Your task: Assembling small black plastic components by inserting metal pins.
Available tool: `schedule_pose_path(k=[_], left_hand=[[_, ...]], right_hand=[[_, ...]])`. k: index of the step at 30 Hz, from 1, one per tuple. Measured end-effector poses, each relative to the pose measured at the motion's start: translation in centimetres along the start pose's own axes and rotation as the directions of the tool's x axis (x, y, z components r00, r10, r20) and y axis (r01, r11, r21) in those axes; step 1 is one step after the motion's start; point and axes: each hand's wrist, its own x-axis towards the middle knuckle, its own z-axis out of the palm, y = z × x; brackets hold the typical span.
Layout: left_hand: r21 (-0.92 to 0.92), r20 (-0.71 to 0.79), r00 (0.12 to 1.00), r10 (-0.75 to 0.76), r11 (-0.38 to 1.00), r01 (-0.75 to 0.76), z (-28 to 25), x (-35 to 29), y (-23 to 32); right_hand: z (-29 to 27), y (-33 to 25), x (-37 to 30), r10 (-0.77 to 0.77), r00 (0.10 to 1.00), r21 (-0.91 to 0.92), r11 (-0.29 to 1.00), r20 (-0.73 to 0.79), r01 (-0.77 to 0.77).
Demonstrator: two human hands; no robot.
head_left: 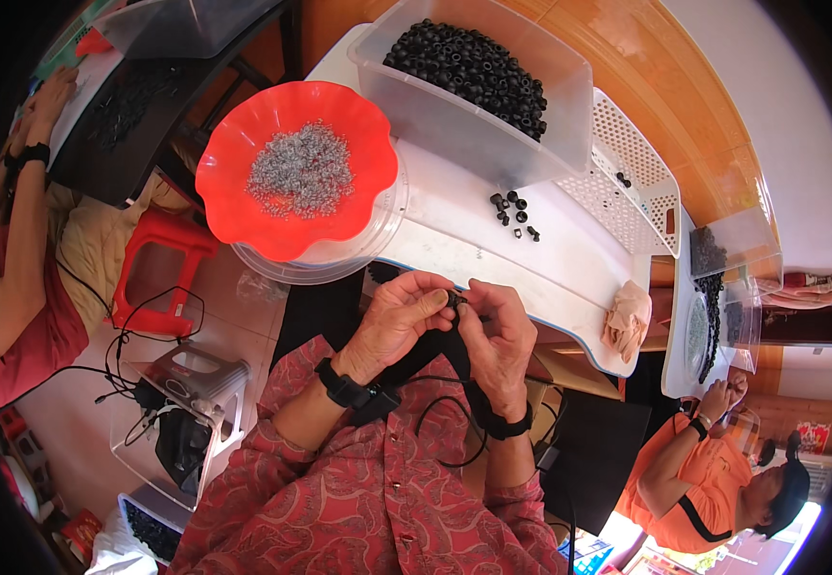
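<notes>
Both hands pinching one small black ring
Left hand [399, 314] and right hand [497, 331] are gripping the ring [454, 300] together, just off the tabletop's [493, 244] near edge.

Red sign [812, 437] (far right, by wall)

— Where do I have my hands?

— My left hand [399, 316] and right hand [495, 331] meet at a small part [455, 300], just at the near edge of the table [493, 244].

— And on the table?

— A bowl [293, 172] of small bits sits on a plate [339, 254] at the left. Behind and to the right stands a bin [478, 125] filled with rings [469, 65]. A few loose rings [514, 213] lie between bin and hands. Right of them lies a perforated tray [632, 182]; a cloth [627, 321] hangs at the table's right end.
</notes>
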Motion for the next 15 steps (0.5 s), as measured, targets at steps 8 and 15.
schedule_pose_path(k=[8, 15], left_hand=[[0.019, -0.022, 1.000, 0.011, 1.000, -0.010, -0.1, -0.1, -0.2], [0.137, -0.074, 0.997, 0.023, 0.991, -0.013, 0.1, -0.2, -0.1]], right_hand=[[0.1, 0.3, -0.3, 0.076, 0.997, 0.060, 0.995, -0.008, -0.075], [0.0, 1.4, -0.5, 0.111, 0.994, 0.158, 0.981, 0.003, -0.110]])
